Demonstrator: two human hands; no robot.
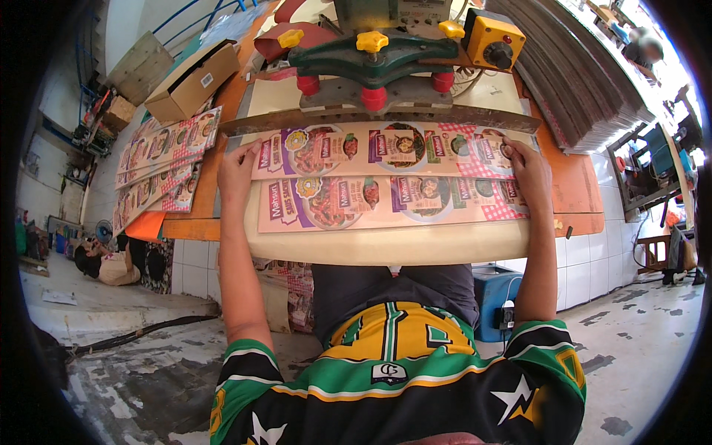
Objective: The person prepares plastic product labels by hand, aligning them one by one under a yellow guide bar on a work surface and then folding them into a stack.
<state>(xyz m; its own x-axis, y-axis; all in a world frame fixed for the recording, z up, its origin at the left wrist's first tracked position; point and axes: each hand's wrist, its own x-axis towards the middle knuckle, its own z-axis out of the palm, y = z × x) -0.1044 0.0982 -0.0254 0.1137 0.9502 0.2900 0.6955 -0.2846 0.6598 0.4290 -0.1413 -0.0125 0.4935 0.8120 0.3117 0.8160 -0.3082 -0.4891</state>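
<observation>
Workshop floor of stained concrete surrounds an orange table (571, 194) with a pale rounded front edge, where a person in a green, black and yellow jersey stands at a cutting machine (374, 63) with a green clamp bar, red posts and yellow knobs. Both hands hold a stack of printed cardboard sheets (386, 174), pink-checked and covered with food pictures, lying across the table with its far edge pushed up to the long blade bar (378, 119). The left hand (237, 169) rests at the stack's left end, fingers pressed together and flat on top. The right hand (528, 169) holds the right end, fingers curled loosely over the sheets. More printed sheets (159, 159) fan out on the table to the left, beside a closed cardboard box (191, 80). A yellow switch box (493, 41) sits at the machine's right, next to a tall stack of grey boards (586, 81).

Both hands lie close to the blade bar; fingertips creeping forward with the stack could be caught beneath it. Uneven pressure from either hand could skew the sheets, giving a crooked cut through the print.
</observation>
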